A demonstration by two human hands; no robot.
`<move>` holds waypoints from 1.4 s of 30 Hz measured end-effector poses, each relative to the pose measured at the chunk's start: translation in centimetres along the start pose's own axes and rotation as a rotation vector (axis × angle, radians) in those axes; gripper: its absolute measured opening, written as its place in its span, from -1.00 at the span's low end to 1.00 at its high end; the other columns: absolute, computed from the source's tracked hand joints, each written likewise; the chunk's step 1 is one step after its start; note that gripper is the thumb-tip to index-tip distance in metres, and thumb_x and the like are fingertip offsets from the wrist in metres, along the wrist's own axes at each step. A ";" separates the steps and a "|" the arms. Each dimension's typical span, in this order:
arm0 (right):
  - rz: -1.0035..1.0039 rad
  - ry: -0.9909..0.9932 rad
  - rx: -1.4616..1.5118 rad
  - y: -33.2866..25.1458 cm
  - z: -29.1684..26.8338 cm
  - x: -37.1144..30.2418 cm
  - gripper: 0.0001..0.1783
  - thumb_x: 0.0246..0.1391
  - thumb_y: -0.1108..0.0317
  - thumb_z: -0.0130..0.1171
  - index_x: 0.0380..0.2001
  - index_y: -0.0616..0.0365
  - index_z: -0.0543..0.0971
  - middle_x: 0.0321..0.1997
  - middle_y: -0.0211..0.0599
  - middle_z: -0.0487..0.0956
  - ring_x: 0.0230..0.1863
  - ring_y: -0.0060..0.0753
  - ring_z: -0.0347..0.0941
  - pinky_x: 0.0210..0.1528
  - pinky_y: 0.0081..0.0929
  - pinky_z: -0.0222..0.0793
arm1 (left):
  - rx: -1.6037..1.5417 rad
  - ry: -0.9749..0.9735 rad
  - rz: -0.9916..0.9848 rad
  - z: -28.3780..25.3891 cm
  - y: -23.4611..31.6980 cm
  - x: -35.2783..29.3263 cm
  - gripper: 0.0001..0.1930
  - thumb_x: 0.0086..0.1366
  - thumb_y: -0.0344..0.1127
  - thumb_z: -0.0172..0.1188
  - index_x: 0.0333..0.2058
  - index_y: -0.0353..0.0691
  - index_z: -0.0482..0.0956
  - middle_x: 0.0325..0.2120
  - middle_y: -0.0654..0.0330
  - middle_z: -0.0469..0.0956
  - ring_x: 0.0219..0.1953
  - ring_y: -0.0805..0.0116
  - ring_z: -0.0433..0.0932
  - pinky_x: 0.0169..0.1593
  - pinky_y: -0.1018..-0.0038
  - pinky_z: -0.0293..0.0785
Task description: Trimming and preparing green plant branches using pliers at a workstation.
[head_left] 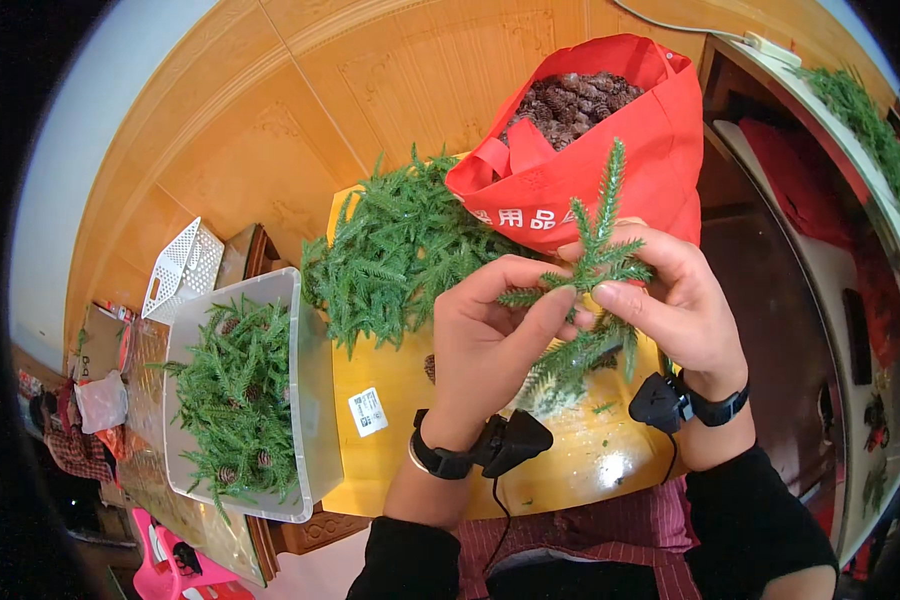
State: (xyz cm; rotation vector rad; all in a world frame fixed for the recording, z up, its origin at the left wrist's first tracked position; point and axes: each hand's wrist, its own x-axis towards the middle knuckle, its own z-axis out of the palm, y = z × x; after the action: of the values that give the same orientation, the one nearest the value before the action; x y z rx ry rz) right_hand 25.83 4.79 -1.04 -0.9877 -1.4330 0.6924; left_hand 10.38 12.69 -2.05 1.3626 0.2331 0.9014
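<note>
Both hands hold a green artificial pine sprig (pixel 595 255) above the yellow table, its tip pointing up and away. My left hand (pixel 500 335) pinches the sprig's lower left side between thumb and fingers. On the other side, my right hand (pixel 675 300) grips it with thumb and forefinger near its middle. Under the hands lies more pine greenery (pixel 562 375), partly hidden by them, over a pale patch. A brown pine cone (pixel 430 368) shows just left of my left hand.
A heap of pine sprigs (pixel 390 250) lies at the table's back left. Behind the hands stands a red bag (pixel 660 150) full of pine cones (pixel 570 105). At left, a clear plastic bin (pixel 305 400) holds sprigs with cones. A white label (pixel 368 411) lies on the yellow surface (pixel 370 465).
</note>
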 end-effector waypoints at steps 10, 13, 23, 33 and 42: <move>0.126 0.089 0.216 -0.8 1.4 0.0 -0.73 0.01 0.50 0.06 -0.18 0.34 0.41 -0.29 -0.32 0.49 -0.31 -0.62 0.41 -0.23 -0.66 0.34 | 0.051 0.077 0.014 0.3 0.0 0.0 -0.88 0.12 -0.55 0.10 -0.32 -0.40 0.47 -0.35 0.12 0.54 -0.52 0.54 0.51 -0.48 0.68 0.46; 0.127 0.109 0.225 -0.3 1.2 0.0 -0.75 0.01 0.50 0.08 -0.20 0.33 0.43 -0.37 -0.38 0.49 -0.35 -0.66 0.40 -0.28 -0.69 0.32 | 0.072 0.059 0.010 0.3 0.1 -0.1 -0.87 0.16 -0.57 0.08 -0.29 -0.41 0.46 -0.38 0.16 0.52 -0.39 0.47 0.55 -0.39 0.65 0.52; 0.102 0.163 0.218 -0.1 1.3 0.0 -0.88 0.00 0.54 0.08 -0.35 0.28 0.38 -0.42 -0.38 0.49 -0.38 -0.68 0.40 -0.35 -0.72 0.31 | 0.060 0.050 0.027 0.6 -0.2 0.0 -0.91 0.16 -0.54 0.09 -0.33 -0.37 0.44 -0.37 0.20 0.48 -0.40 0.50 0.53 -0.42 0.67 0.49; 0.128 0.189 0.238 -0.3 2.0 0.0 -0.88 0.05 0.51 0.04 -0.31 0.27 0.39 -0.40 -0.40 0.47 -0.38 -0.68 0.39 -0.33 -0.70 0.31 | 0.074 0.054 0.033 0.5 0.0 0.0 -0.92 0.11 -0.60 0.07 -0.38 -0.39 0.41 -0.36 0.13 0.44 -0.47 0.48 0.50 -0.48 0.66 0.46; 0.170 0.191 0.276 -0.4 1.9 -0.1 -0.82 -0.02 0.51 0.14 -0.32 0.25 0.38 -0.41 -0.44 0.48 -0.40 -0.71 0.38 -0.36 -0.74 0.31 | 0.055 -0.001 0.030 -0.1 0.0 0.1 -0.90 0.15 -0.56 0.09 -0.33 -0.39 0.41 -0.40 0.21 0.47 -0.40 0.48 0.54 -0.41 0.65 0.50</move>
State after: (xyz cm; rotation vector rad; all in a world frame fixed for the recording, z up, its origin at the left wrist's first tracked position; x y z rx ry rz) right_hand 23.93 4.76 -1.02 -0.9368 -1.0632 0.8704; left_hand 10.32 12.82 -2.02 1.4202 0.2392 0.9250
